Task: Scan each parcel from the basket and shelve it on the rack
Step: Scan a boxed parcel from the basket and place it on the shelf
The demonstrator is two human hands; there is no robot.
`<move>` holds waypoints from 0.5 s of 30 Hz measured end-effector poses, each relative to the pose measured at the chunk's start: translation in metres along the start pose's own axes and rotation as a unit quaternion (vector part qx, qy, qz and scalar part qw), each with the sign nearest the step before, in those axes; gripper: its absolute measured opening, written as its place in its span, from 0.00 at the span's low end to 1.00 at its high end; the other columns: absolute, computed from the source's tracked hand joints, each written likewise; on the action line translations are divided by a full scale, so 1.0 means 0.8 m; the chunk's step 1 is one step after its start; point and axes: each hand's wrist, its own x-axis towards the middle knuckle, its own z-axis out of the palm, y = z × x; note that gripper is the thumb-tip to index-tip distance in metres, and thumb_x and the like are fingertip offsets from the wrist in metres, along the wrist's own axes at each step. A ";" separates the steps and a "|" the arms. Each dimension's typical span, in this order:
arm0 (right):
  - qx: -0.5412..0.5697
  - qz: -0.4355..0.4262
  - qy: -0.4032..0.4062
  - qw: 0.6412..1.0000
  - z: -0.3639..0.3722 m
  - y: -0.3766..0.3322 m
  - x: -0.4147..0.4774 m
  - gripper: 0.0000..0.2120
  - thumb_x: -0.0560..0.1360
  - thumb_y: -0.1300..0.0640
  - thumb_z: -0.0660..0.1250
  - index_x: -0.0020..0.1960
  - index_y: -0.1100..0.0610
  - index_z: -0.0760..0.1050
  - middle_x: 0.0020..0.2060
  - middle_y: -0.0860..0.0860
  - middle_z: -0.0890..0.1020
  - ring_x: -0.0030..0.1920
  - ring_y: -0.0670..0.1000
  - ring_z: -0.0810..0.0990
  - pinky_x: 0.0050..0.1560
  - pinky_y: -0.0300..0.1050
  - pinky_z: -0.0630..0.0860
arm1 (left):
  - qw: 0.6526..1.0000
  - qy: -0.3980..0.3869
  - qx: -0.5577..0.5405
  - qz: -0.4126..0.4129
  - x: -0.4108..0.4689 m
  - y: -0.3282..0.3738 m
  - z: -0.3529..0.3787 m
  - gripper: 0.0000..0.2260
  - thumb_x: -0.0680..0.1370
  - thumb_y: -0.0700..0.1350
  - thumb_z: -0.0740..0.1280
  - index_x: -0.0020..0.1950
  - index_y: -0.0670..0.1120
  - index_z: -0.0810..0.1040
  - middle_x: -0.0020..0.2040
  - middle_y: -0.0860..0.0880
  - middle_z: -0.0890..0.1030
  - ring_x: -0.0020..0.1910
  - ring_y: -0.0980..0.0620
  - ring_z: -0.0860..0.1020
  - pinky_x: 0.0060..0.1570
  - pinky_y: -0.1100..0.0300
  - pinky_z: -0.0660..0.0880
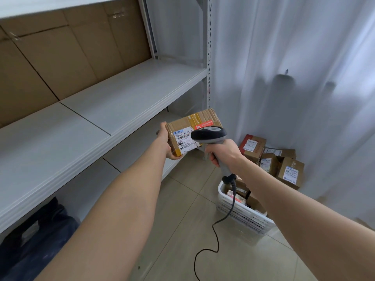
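Just off the front edge of the grey metal rack [121,102], a small brown cardboard parcel [203,120] with a white label [184,141] is held in the air. It looks light and stiff, with slick tape bands [195,118], so gripping its short end seems safest. The left hand [167,146] does that: thumb on top, fingers [176,157] curled beneath, clasping it. The right hand [225,152] is clenched round the handle of a grey barcode scanner [209,133] aimed at the label. Right of the rack, a white plastic basket [241,214] sits on the floor [182,209].
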 end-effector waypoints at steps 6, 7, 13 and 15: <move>0.009 -0.010 -0.002 1.000 -0.006 -0.015 -0.006 0.06 0.75 0.63 0.66 0.39 0.61 0.75 0.28 0.54 0.76 0.24 0.47 0.72 0.25 0.36 0.73 | 1.000 -0.014 0.001 0.011 -0.009 0.010 0.003 0.27 0.77 0.67 0.51 0.50 0.45 0.74 0.50 0.39 0.79 0.53 0.39 0.76 0.62 0.40 0.70; 0.012 -0.014 -0.004 1.000 -0.006 -0.017 -0.007 0.07 0.75 0.63 0.66 0.39 0.61 0.75 0.28 0.53 0.76 0.24 0.47 0.73 0.25 0.36 0.73 | 1.000 -0.015 -0.001 0.010 -0.010 0.012 0.004 0.27 0.77 0.67 0.51 0.50 0.45 0.74 0.49 0.39 0.79 0.53 0.39 0.76 0.62 0.40 0.70; 0.004 -0.023 0.001 1.000 -0.006 -0.024 -0.005 0.04 0.74 0.62 0.67 0.42 0.62 0.76 0.29 0.55 0.78 0.27 0.49 0.75 0.30 0.40 0.75 | 1.000 -0.025 -0.001 0.001 -0.011 0.022 0.004 0.28 0.77 0.68 0.50 0.50 0.44 0.75 0.49 0.39 0.79 0.55 0.39 0.76 0.61 0.41 0.70; 0.003 -0.019 0.001 1.000 -0.005 -0.026 -0.004 0.05 0.74 0.62 0.66 0.40 0.62 0.76 0.30 0.55 0.78 0.27 0.50 0.74 0.31 0.41 0.75 | 1.000 -0.027 0.000 0.006 -0.009 0.025 0.004 0.29 0.77 0.68 0.50 0.50 0.44 0.75 0.50 0.39 0.79 0.54 0.39 0.76 0.62 0.41 0.70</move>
